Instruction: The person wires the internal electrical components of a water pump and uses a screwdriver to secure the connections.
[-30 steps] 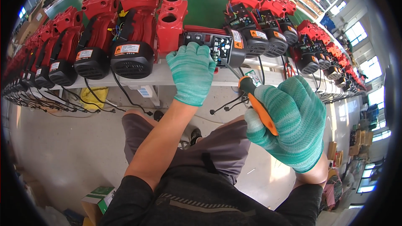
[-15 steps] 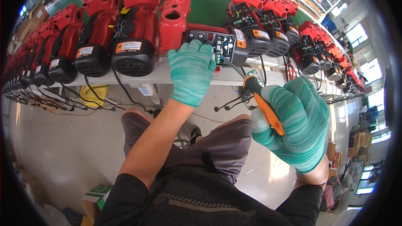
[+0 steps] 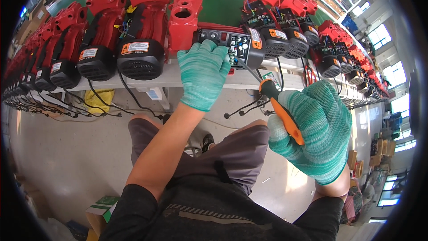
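A red pump (image 3: 183, 27) with a black motor end lies on its side in front of me, its terminal box open and a circuit board (image 3: 239, 48) showing. My left hand (image 3: 203, 73), in a green knit glove, bends its fingers over the near edge of this box; the fingertips are partly hidden. Closed around the orange and black handle of a screwdriver (image 3: 285, 118) is my right hand (image 3: 318, 129), gloved alike. The screwdriver's thin shaft slants up and left to the near edge of the circuit board, where its tip is hard to make out.
Several more red pumps (image 3: 141, 31) with black motor ends line the bench to the left. Others with open boxes (image 3: 281, 22) stand at right. Black power cables (image 3: 129, 93) hang off the front edge. A yellow cloth (image 3: 99, 100) lies below, and a green and white carton (image 3: 102, 209) sits at lower left.
Both hands keep nearly the same place and grip. The view has shifted slightly; the screwdriver still points at the circuit board.
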Available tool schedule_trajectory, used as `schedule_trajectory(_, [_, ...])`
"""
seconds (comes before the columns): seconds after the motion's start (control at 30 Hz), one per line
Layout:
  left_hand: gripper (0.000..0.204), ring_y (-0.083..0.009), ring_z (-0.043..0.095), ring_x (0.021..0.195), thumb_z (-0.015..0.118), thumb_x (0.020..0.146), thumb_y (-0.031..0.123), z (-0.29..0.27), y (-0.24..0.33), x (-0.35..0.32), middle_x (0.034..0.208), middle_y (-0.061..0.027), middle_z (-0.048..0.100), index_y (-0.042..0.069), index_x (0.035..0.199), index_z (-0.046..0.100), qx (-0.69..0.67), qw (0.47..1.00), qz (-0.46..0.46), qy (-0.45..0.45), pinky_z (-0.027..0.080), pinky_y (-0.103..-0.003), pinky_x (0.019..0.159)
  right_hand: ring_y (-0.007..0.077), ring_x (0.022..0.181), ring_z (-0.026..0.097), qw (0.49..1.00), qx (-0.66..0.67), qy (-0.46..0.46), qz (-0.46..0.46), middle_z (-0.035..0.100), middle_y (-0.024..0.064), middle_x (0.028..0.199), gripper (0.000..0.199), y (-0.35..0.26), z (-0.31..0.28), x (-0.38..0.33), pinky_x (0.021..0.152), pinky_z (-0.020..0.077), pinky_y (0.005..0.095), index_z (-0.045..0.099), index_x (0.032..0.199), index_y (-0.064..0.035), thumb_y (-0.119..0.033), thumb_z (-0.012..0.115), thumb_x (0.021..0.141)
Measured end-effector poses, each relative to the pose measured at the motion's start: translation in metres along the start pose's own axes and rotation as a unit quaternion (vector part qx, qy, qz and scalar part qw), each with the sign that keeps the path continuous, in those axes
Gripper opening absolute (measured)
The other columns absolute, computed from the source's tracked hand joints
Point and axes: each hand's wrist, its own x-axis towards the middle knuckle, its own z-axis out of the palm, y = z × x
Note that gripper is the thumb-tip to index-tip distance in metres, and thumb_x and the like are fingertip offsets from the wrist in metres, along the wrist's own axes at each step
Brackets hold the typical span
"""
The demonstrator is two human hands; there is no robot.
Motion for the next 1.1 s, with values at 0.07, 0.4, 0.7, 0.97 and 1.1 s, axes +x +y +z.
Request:
schedule_trajectory(0.07, [0.011,-0.0257,0.061,0.088,0.075,0.088,0.02,0.001,0.0,0.0,0.094,-0.0012,0.064,0.018,0.099,0.076,-0.008,1.0,0.004,0.003,0.04,-0.044,0.082,0.0282,0.067,0.06,1.0,-0.004,-0.003,0.0,0.059,0.0094,0.082,0.031,0.0,-0.001,0.0,0.058,0.0488,0.0394,0.068,0.105,-0.0058,-0.018,0.084,0.081])
schedule_trajectory(0.4, [0.011,-0.0256,0.06,0.089,0.077,0.087,0.019,0.002,0.003,0.0,0.094,-0.0006,0.064,0.017,0.097,0.074,0.011,1.0,-0.002,0.003,0.039,-0.044,0.082,0.0301,0.072,0.063,1.0,-0.015,-0.001,-0.008,0.058,0.0113,0.09,0.032,-0.004,-0.002,0.003,0.06,0.0506,0.0395,0.068,0.107,-0.0063,-0.018,0.083,0.08])
schedule_trajectory(0.7, [0.012,-0.0258,0.06,0.091,0.077,0.088,0.019,0.003,0.001,0.001,0.095,-0.0003,0.064,0.017,0.1,0.075,-0.006,1.0,0.002,0.001,0.038,-0.044,0.082,0.0333,0.082,0.067,1.0,0.002,-0.004,0.02,0.059,0.0145,0.101,0.051,-0.009,-0.006,0.002,0.066,0.0557,0.0392,0.069,0.111,-0.0071,0.007,0.073,0.062])
schedule_trajectory(0.97, [0.013,-0.0257,0.059,0.092,0.075,0.09,0.021,0.003,-0.002,-0.001,0.098,0.0003,0.065,0.017,0.102,0.076,-0.023,1.0,0.002,-0.011,0.037,-0.045,0.083,0.0335,0.082,0.067,1.0,-0.008,-0.001,0.01,0.06,0.0146,0.101,0.05,-0.01,-0.005,0.005,0.065,0.0559,0.0397,0.069,0.11,-0.0071,0.005,0.074,0.062])
schedule_trajectory(1.1, [0.013,-0.0257,0.059,0.092,0.075,0.09,0.022,0.005,-0.004,-0.002,0.098,0.0009,0.065,0.018,0.103,0.076,-0.015,1.0,0.015,-0.001,0.037,-0.045,0.082,0.0335,0.08,0.067,1.0,-0.006,-0.004,0.011,0.061,0.0146,0.101,0.049,-0.009,-0.004,0.003,0.064,0.056,0.0399,0.069,0.11,-0.0069,0.004,0.074,0.063])
